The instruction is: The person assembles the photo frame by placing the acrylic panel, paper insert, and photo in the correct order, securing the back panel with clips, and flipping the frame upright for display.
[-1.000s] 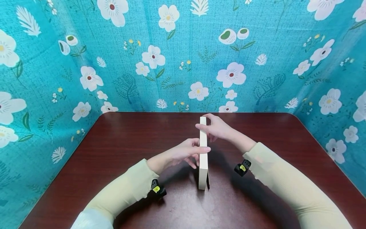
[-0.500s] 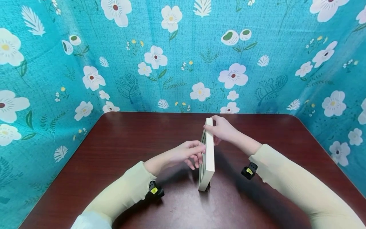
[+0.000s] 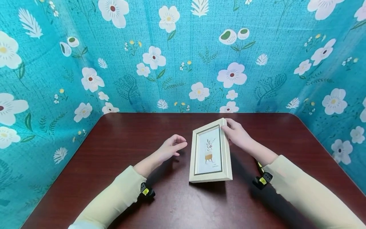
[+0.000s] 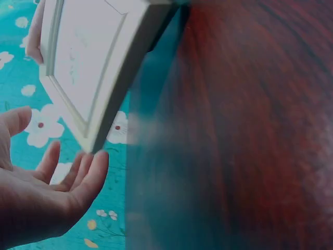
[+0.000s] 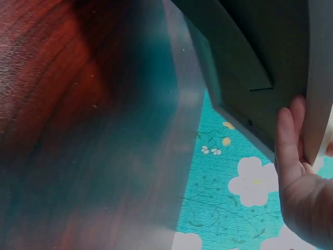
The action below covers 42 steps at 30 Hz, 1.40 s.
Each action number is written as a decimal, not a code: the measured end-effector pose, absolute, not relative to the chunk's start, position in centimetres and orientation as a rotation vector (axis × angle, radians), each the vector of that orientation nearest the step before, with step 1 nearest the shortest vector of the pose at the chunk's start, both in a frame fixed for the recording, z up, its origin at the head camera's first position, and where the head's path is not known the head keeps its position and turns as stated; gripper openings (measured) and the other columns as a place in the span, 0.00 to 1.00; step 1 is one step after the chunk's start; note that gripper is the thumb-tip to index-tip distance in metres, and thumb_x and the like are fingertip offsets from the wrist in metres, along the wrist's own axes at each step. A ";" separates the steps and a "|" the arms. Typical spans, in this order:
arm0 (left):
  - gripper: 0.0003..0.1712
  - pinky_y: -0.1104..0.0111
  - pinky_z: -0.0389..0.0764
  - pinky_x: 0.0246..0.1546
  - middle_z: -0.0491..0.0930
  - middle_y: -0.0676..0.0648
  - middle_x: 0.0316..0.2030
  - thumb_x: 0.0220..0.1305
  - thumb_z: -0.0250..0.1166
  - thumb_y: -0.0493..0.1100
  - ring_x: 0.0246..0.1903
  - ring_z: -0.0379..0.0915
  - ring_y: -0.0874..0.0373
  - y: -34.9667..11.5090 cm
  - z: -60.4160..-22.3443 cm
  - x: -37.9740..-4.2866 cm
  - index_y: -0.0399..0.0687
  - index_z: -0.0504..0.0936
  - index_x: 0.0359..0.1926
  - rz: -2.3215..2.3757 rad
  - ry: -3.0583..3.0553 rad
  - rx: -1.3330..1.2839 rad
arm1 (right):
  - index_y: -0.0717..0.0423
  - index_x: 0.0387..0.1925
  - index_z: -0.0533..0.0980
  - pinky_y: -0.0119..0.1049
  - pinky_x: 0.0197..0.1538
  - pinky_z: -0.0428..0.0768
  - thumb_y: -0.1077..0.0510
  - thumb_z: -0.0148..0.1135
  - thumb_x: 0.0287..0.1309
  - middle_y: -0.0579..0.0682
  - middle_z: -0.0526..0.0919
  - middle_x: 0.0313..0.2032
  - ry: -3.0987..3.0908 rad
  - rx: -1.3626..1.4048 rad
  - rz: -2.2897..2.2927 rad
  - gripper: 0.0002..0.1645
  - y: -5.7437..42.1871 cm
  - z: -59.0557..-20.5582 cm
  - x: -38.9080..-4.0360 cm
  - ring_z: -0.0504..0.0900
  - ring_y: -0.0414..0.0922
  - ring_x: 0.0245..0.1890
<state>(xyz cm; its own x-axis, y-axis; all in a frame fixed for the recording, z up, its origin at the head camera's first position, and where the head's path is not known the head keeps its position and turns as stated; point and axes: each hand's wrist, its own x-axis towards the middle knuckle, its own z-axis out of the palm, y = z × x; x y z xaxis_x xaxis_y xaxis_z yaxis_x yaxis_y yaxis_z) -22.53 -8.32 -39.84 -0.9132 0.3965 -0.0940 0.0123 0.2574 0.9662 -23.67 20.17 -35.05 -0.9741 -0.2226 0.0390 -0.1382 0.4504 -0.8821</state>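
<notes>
A cream picture frame (image 3: 209,152) with a potted-plant print is tilted over the middle of the table, its printed side facing me. My right hand (image 3: 236,133) grips its upper right edge, thumb on the front and fingers behind. In the right wrist view those fingers (image 5: 287,138) lie against the dark backing (image 5: 244,62), which carries a stand flap. To the left of the frame, apart from it, my left hand (image 3: 171,149) has loosely bent fingers and holds nothing. The left wrist view shows that hand (image 4: 57,192) palm up, its fingertips overlapping the frame's lower corner.
The dark red-brown wooden table (image 3: 128,136) has a glossy surface with rounded far corners. A teal floral curtain (image 3: 177,57) hangs behind it and along both sides. Black wrist cameras (image 3: 147,191) sit at the sleeve cuffs.
The picture frame has turned from edge-on to show its front. My left hand has let go of it and moved left; my right hand still grips it and has shifted right.
</notes>
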 end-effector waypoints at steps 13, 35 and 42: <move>0.27 0.59 0.81 0.41 0.80 0.42 0.47 0.73 0.55 0.45 0.41 0.80 0.55 -7.6 -41.0 -22.8 0.35 0.64 0.66 1.767 1.895 0.194 | 0.62 0.72 0.53 0.40 0.29 0.80 0.57 0.39 0.72 0.66 0.77 0.45 2.372 -0.247 -1.807 0.31 20.2 -36.2 -23.3 0.79 0.41 0.29; 0.24 0.63 0.83 0.31 0.81 0.45 0.37 0.69 0.57 0.40 0.33 0.79 0.58 -7.3 -41.6 -22.3 0.31 0.66 0.61 1.852 1.919 0.116 | 0.73 0.69 0.49 0.45 0.27 0.82 0.56 0.54 0.70 0.59 0.82 0.36 2.342 -0.257 -1.398 0.39 20.5 -39.9 -22.7 0.82 0.48 0.24; 0.34 0.60 0.83 0.30 0.80 0.40 0.40 0.68 0.58 0.37 0.35 0.80 0.53 -7.0 -42.3 -22.2 0.34 0.53 0.69 1.785 1.904 0.170 | 0.71 0.71 0.42 0.44 0.25 0.81 0.56 0.52 0.70 0.59 0.81 0.35 2.445 -0.207 -1.233 0.43 20.4 -40.7 -22.7 0.81 0.48 0.21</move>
<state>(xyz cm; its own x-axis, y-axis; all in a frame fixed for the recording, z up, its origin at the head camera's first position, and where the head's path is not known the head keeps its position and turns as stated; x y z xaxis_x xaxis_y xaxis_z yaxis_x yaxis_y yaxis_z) -22.18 -7.01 -42.31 -0.8569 0.4309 -0.2829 -0.2545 0.1237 0.9591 -22.66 20.43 -40.74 -0.9118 -0.3021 -0.2781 0.0441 0.6013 -0.7978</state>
